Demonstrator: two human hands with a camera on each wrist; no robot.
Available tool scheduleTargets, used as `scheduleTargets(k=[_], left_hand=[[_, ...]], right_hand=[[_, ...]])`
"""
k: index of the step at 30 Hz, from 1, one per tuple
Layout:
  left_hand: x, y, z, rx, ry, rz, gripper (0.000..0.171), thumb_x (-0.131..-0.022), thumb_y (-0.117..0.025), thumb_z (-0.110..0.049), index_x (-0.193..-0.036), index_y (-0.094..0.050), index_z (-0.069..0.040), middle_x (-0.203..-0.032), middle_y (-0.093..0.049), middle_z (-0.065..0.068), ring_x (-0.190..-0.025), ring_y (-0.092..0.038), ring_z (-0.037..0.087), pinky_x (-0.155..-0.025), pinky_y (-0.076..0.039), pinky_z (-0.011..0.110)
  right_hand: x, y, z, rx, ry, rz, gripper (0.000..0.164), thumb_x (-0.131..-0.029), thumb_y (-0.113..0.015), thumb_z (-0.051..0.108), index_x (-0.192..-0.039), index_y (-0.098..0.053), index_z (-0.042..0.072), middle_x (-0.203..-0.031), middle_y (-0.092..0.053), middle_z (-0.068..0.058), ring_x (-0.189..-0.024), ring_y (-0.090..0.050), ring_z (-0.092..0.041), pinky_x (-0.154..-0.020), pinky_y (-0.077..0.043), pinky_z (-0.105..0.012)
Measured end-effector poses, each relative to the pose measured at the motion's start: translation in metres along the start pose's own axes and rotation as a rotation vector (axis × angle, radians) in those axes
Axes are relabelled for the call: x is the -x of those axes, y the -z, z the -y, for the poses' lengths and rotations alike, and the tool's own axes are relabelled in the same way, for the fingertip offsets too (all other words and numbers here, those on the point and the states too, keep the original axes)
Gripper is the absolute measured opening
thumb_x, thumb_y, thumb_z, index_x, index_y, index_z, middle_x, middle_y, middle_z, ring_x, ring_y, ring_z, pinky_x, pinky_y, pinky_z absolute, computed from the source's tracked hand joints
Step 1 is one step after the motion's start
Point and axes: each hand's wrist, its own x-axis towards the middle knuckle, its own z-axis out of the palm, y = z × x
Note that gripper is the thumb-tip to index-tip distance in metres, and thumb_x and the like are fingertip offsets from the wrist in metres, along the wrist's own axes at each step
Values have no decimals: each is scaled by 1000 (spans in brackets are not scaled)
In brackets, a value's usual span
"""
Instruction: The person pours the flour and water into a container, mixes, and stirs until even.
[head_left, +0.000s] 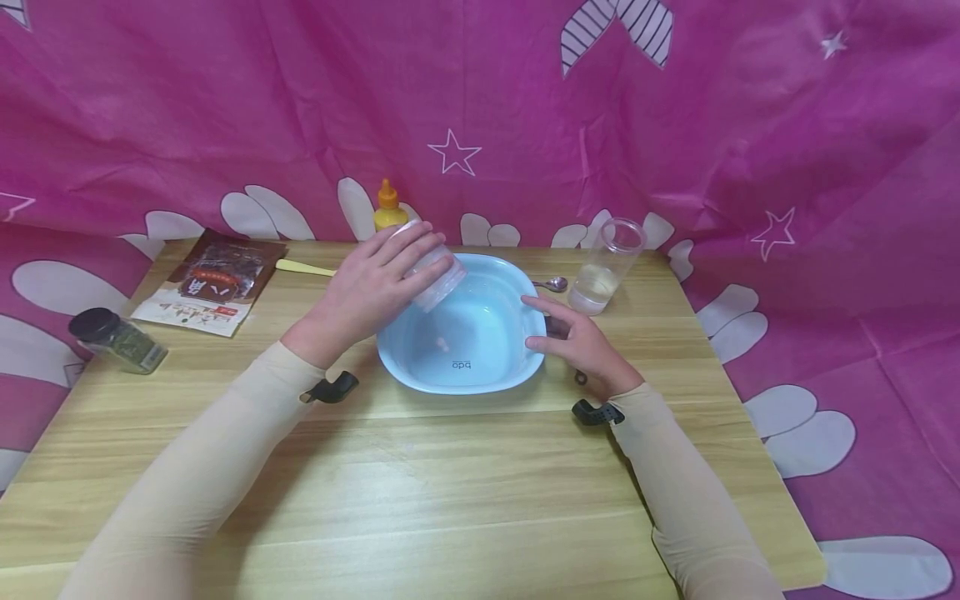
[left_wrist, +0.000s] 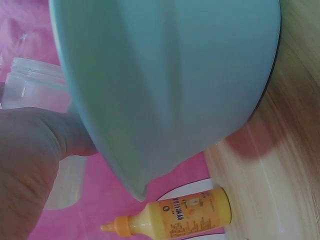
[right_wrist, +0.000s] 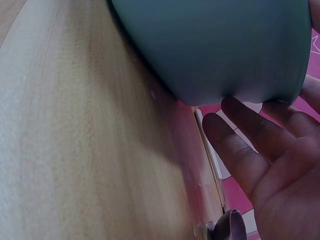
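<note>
My left hand (head_left: 378,279) grips a clear plastic jar (head_left: 438,287) and holds it tilted, its mouth over the left side of a light blue basin (head_left: 461,387). The jar's body (left_wrist: 67,192) also shows behind the thumb in the left wrist view. On the basin's right side, my right hand (head_left: 581,342) holds the rim with thumb and forefinger, while its other fingers (right_wrist: 255,125) spread by the outer wall. The basin stands on the table. A small pale patch shows on its floor, too faint to identify.
Behind the basin stands a yellow squeeze bottle (left_wrist: 187,215). To the right are a metal spoon (head_left: 553,284) and a clear cup (head_left: 600,279) part filled with liquid. A yellow handle (head_left: 303,267), brown food packet (head_left: 217,279) and black-lidded spice jar (head_left: 120,340) lie left on the wooden table (head_left: 420,492).
</note>
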Motion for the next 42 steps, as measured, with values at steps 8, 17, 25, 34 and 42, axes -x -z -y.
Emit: scheduleTargets(k=[8, 17, 25, 34, 42], left_hand=[[0, 0, 0, -2, -9, 31, 76, -92, -79, 15, -159, -56, -12, -165, -54, 18, -158, -43, 39, -133, -34, 52], [-1, 0, -3, -11, -16, 39, 77, -92, -78, 16, -160, -55, -12, -166, -53, 18, -158, -43, 39, -134, -32, 52], [0, 0, -4, -26, -35, 14, 77, -92, -79, 16, -160, -55, -11, -165, -54, 19, -157, -44, 40, -135, -30, 52], [1, -1, -4, -18, -51, 17, 75, -93, -75, 17, -160, -54, -11, -167, -52, 19, -158, -43, 40, -136, -27, 52], [1, -2, -4, -19, -64, 25, 75, -93, -76, 17, -160, -54, -10, -167, -52, 19, -158, -43, 40, -136, -27, 52]], right_hand=[[-1, 0, 0, -8, 6, 12, 71, -97, -90, 34, -162, -60, 34, -174, -43, 4, -142, -62, -34, -113, -57, -43], [-1, 0, 0, -10, 20, 23, 70, -99, -88, 28, -162, -59, 32, -171, -47, 1, -139, -64, -35, -108, -60, -40], [-1, 0, 2, 4, 36, 23, 70, -99, -88, 27, -163, -59, 31, -172, -47, 0, -139, -65, -35, -106, -61, -40], [-1, 0, 3, -11, 31, 19, 70, -99, -89, 27, -163, -60, 29, -171, -49, -2, -138, -65, -36, -107, -61, -40], [-1, 1, 1, 2, 17, 20, 70, -98, -89, 32, -162, -60, 34, -172, -46, 2, -140, -64, -35, -109, -60, -41]])
